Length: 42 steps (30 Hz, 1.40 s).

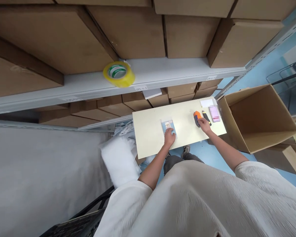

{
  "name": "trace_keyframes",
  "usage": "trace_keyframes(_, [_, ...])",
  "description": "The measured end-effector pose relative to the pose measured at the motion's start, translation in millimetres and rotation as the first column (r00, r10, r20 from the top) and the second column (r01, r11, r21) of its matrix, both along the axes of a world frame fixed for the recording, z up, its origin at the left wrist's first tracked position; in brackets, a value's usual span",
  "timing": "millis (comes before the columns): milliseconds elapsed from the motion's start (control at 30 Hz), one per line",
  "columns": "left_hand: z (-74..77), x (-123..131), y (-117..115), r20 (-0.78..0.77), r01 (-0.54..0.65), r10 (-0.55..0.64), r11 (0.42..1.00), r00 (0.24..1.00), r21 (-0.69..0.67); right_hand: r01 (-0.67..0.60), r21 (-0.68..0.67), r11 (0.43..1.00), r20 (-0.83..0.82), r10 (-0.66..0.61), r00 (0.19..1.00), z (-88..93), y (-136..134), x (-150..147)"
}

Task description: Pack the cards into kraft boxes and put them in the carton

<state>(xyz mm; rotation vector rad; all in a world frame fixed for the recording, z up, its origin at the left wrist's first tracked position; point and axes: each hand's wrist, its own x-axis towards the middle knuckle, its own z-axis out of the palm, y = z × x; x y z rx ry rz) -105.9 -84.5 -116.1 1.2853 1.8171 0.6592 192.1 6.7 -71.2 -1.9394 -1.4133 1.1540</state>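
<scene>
A flat blue packet (168, 125) in clear plastic lies on the cream-coloured board (148, 131). My left hand (169, 136) is over its near edge, thumb and fingers curled and pressing on it. Towards the board's right side, my right hand (204, 125) has its fingers closed on a small orange and dark blue tool (196, 116), whose exact kind I cannot make out. Close beside that hand lies a black and yellow utility knife (206, 117). A pink item (214, 113), partly blurred, and a white card-like piece (206, 103) are at the board's far right end.
Above the board runs a grey shelf (177, 65) with cardboard boxes (138, 31) and a yellow tape roll (118, 74) at its edge. A large open carton (263, 112) stands to the right. White wrapping material (119, 161) is heaped at the left, near the wall (44, 171).
</scene>
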Motion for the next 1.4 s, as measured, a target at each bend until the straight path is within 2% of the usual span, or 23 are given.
trace_keyframes(67, [5.5,24,3,0.015,0.025,-0.025,1.000,1.000,-0.006,0.004,-0.029,1.000,0.085,-0.001,0.996,2.2,3,32])
trace_keyframes(167, [11.3,55,6,0.032,0.062,-0.061,0.998,0.998,-0.014,-0.055,-0.078,0.995,0.263,0.074,0.962,0.1,4,68])
trace_keyframes(333, [15.9,87,3,0.038,0.118,-0.117,0.993,0.992,-0.030,-0.234,-0.157,0.959,0.501,0.282,0.818,-11.7,11,97])
trace_keyframes(433, [17.0,95,-3,0.016,0.120,-0.119,0.992,0.993,-0.034,-0.331,-0.179,0.927,0.558,0.373,0.742,-21.0,20,101])
trace_keyframes(533, [17.7,96,-10,-0.004,0.112,-0.112,0.993,0.994,-0.046,-0.383,-0.183,0.905,0.596,0.412,0.689,-29.0,28,100])
trace_keyframes(800, [22.4,91,-24,-0.030,0.072,-0.074,0.994,0.997,-0.082,-0.445,-0.198,0.873,0.622,0.463,0.632,-35.2,36,97])
trace_keyframes(900, [25.2,90,-25,-0.030,0.068,-0.071,0.995,0.997,-0.076,-0.436,-0.219,0.873,0.610,0.471,0.637,-32.5,38,98])
trace_keyframes(1000, [27.0,90,-26,-0.017,0.071,-0.073,0.995,0.997,-0.074,-0.388,-0.199,0.900,0.618,0.423,0.663,-25.8,40,101])
trace_keyframes(1133, [26.8,88,-26,-0.003,0.076,-0.077,0.995,0.997,-0.071,-0.285,-0.050,0.957,0.568,0.262,0.780,-8.3,42,105])
trace_keyframes(1200, [26.3,87,-25,-0.001,0.076,-0.076,0.995,0.997,-0.065,-0.183,0.035,0.982,0.463,0.146,0.874,4.1,45,101])
trace_keyframes(1300, [26.7,82,-21,0.008,0.086,-0.086,0.995,0.996,-0.048,-0.021,0.129,0.991,0.194,-0.005,0.981,24.2,51,85])
trace_keyframes(1400, [29.2,72,-17,0.014,0.090,-0.090,0.996,0.996,-0.020,0.075,0.168,0.983,-0.148,-0.050,0.988,40.0,54,56])
